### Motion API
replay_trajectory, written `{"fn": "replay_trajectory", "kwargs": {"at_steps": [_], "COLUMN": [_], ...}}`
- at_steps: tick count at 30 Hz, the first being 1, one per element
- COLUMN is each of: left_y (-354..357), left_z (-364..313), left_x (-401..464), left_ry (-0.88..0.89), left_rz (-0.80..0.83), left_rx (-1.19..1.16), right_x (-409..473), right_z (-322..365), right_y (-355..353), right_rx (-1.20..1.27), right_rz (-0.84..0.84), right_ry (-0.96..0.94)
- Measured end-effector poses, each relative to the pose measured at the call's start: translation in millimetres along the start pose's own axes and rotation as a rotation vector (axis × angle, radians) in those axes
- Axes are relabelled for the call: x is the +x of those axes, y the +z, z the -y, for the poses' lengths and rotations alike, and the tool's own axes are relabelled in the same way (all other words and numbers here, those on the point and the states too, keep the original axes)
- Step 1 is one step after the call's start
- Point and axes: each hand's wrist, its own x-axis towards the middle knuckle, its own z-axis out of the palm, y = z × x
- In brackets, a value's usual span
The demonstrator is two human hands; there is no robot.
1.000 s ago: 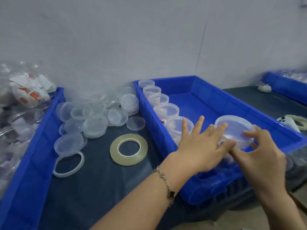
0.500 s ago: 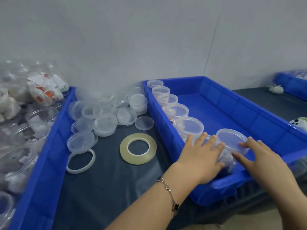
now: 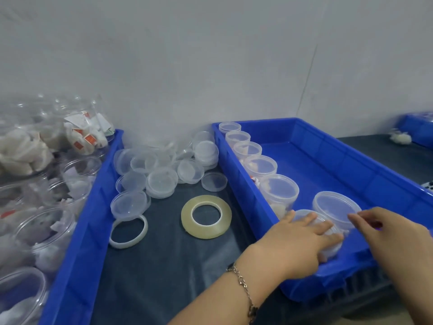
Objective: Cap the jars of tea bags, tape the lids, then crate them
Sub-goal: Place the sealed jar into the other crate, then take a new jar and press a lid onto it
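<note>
A dark tabletop (image 3: 164, 266) bore a blue crate (image 3: 328, 160) beside a tape roll (image 3: 206, 216); capped jars (image 3: 260, 165) lined the crate's left wall. The left hand (image 3: 297, 242) lay flat-fingered on the nearest jar (image 3: 328, 245); the right hand (image 3: 393, 233), fingers extended, touched a lidded jar (image 3: 335, 207) just beside it.

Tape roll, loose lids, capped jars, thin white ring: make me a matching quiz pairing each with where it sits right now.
Things:
1. tape roll
2. loose lids
3. capped jars
4. thin white ring

Places:
A. in a row inside the right crate
B. piled by the wall between the crates
C. flat on the mat, nearest the right crate
D. beside the left crate

Pairs: 1-C, 2-B, 3-A, 4-D
</note>
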Motion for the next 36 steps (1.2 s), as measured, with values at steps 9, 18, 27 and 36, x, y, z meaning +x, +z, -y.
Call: {"fn": "replay_trajectory", "kwargs": {"at_steps": [9,18,27,36], "left_y": [9.5,13.1,-30.2,-82.9], "left_z": [0.3,-0.4,53.5,136.1], "left_x": [-4.4,-8.7,-77.3,-210.8], "left_ry": [-0.044,-0.038,-0.587,-1.318], "left_rz": [-0.046,-0.100,-0.598,-0.714], "left_rx": [-0.059,-0.124,0.137,-0.112], "right_x": [43.7,33.1,-32.3,-76.2], "right_z": [5.5,-9.7,108.8,281.2], "right_y": [23.4,0.4,13.9,52.8], "right_rx": [-0.011,-0.189,0.414,0.770], "right_rz": [0.434,0.497,0.122,0.541], "right_ry": [-0.049,-0.001,-0.434,-0.613]}}
